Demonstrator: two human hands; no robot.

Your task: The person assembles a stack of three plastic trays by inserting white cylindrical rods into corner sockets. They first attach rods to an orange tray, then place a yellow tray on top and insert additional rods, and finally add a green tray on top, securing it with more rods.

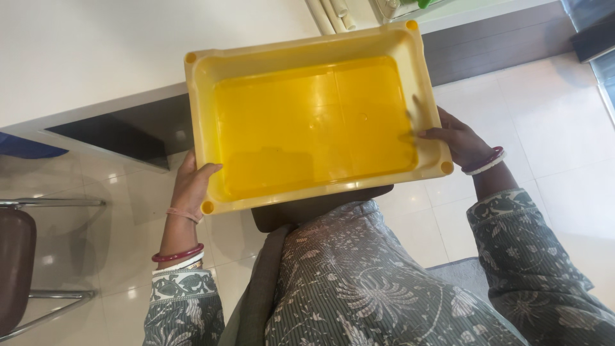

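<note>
nearest the camera is the person's grey-green floral-print tunic (pixel 359 282), and just above it both hands carry one empty rectangular yellow plastic tub (pixel 314 122), held level in the air in front of the chest, over the pale tiled floor (pixel 544 109) and just short of the white table (pixel 83 57). the left hand (pixel 191 186) is closed on the tub's near left corner, thumb hooked over the rim and fingers out of sight beneath; the right hand (pixel 458 142) is closed on the right wall, its fingers reaching over the rim onto the inner face. a grip on two opposite sides like this works well as long as both hands stay at the same height, so the tub does not tip. the thumbs should press down on the rim while the hidden fingers bear the weight. to the left stands a brown chair with a chrome frame (pixel 16 269). beyond the tub, white pipes (pixel 330 13) lie on the table's far part.
</note>
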